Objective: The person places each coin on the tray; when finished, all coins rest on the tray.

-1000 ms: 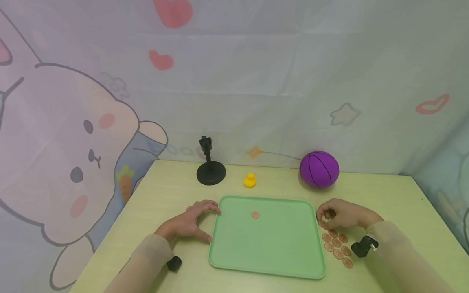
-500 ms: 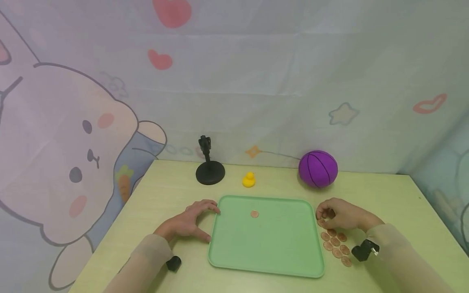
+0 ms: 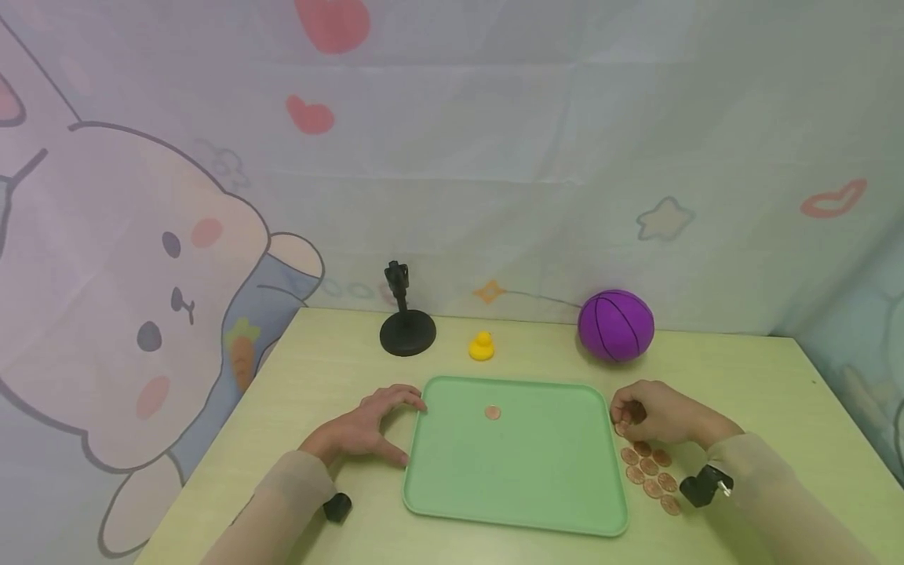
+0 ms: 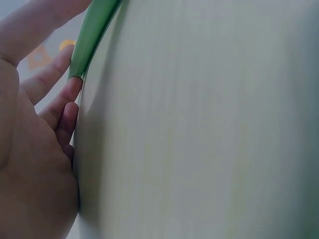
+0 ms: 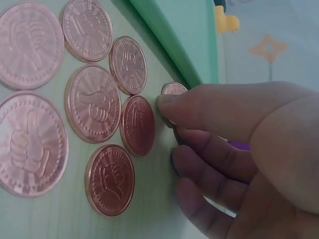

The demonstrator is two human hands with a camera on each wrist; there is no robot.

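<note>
A green tray [image 3: 515, 463] lies on the table with one copper-coloured coin [image 3: 492, 412] on it, near its far side. At the tray's left rim, my left hand [image 3: 363, 428] is spread, thumb and fingertips touching the edge. In the left wrist view the fingers [image 4: 65, 99] meet the green rim [image 4: 94, 35]. Beside the right rim, my right hand [image 3: 660, 412] pinches a coin [image 5: 174, 88] low by the table; the thumb covers much of it, and its other fingers are curled. Several more coins [image 3: 648, 467], embossed with a thumbs-up, lie close together near that hand.
Behind the tray stand a black stand [image 3: 407, 333] with a round base, a yellow rubber duck [image 3: 482, 348] and a purple ball [image 3: 616, 326]. A printed cloth [image 3: 452, 157] hangs along the table's back edge.
</note>
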